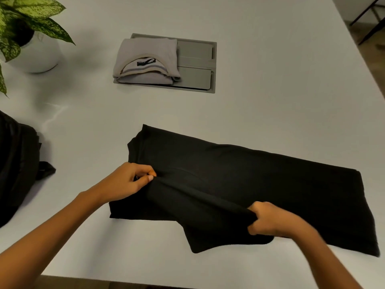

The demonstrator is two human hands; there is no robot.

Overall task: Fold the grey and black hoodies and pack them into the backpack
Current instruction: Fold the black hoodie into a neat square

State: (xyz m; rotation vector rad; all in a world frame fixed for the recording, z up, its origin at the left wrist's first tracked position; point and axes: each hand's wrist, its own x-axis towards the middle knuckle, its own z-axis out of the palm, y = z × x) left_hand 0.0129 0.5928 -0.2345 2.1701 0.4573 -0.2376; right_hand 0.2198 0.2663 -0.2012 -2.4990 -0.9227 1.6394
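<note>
Near the front edge of the desk (250, 105), the left hand (127, 181) is pinching the black hoodie (260, 174) and the right hand (270, 220) is gripping its raised fold; the folded grey hoodie (145, 53) is lying farther back.

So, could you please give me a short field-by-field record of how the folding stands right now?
grey hoodie: folded, lying on the recessed table hatch
black hoodie: partly folded, spread on the white table
left hand: pinches a raised fold of the black hoodie
right hand: grips the same fold, nearer the table's front edge
backpack: black, at the left edge, apart from both hoodies
potted plant: far left corner
</note>
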